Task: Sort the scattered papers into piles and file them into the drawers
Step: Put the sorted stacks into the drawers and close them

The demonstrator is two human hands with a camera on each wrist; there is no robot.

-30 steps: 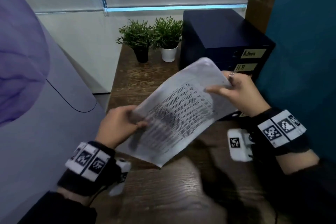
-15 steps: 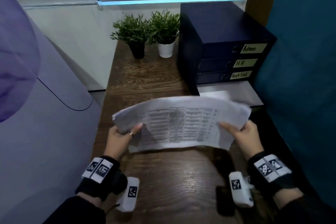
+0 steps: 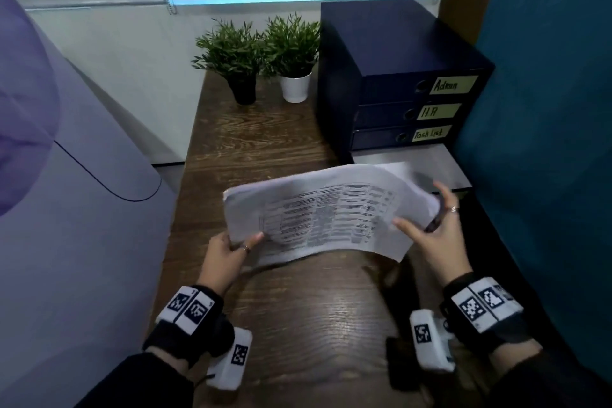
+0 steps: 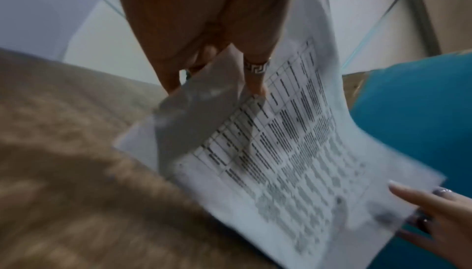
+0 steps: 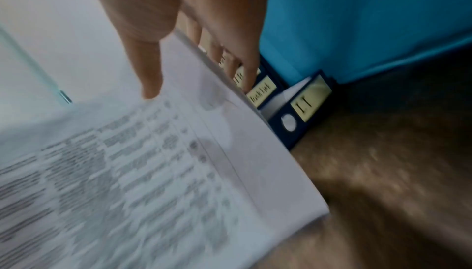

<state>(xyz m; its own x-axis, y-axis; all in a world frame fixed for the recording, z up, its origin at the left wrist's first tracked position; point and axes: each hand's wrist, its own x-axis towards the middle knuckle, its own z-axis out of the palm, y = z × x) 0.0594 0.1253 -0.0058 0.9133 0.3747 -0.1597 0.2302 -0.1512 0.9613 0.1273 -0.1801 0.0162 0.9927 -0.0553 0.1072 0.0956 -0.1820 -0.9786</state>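
Observation:
A stack of printed papers with a table on top arches just above the wooden desk. My left hand pinches its left edge, thumb on top. My right hand grips the right edge, with the thumb on top and the fingers underneath. A dark blue drawer cabinet stands behind, with drawers labelled Admin, H.R and Task List. Its bottom drawer, labelled I.T, is pulled open. A white sheet lies inside. The papers' right end hangs by the drawer's front.
Two potted plants stand at the desk's far end, left of the cabinet. A teal partition closes off the right side. A lilac panel borders the desk on the left.
The papers came down from a raised, tilted hold to lie flat and low over the desk. They then shifted right toward the open drawer, still held by both hands.

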